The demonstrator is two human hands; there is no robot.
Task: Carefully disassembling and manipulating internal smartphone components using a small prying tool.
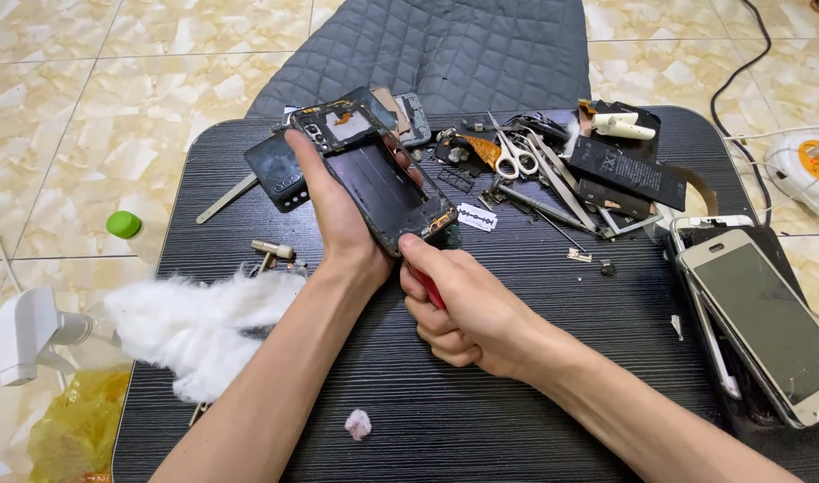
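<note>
Two hands meet over the middle of the dark table (pixel 248 161), and I'll take the scene from the left. At the left edge lies a heap of white cotton wool (pixel 199 326), near enough to tear a piece from. My left hand (pixel 338 224) is wrapped around the opened phone frame (pixel 373 170), thumb along its left edge, tilting it up toward me so the bare inside faces my eyes. The frame looks gutted: a dark, scuffed tray with a camera cutout at the far end and a small orange flex strip there. My right hand (pixel 463 313) is closed in a fist on a red-handled tool (pixel 430 288), its tip at the frame's near corner. Farther right lie scissors (pixel 515 156), a razor blade (pixel 476 216), a black battery (pixel 626 170) and two stacked phones (pixel 767 322).
</note>
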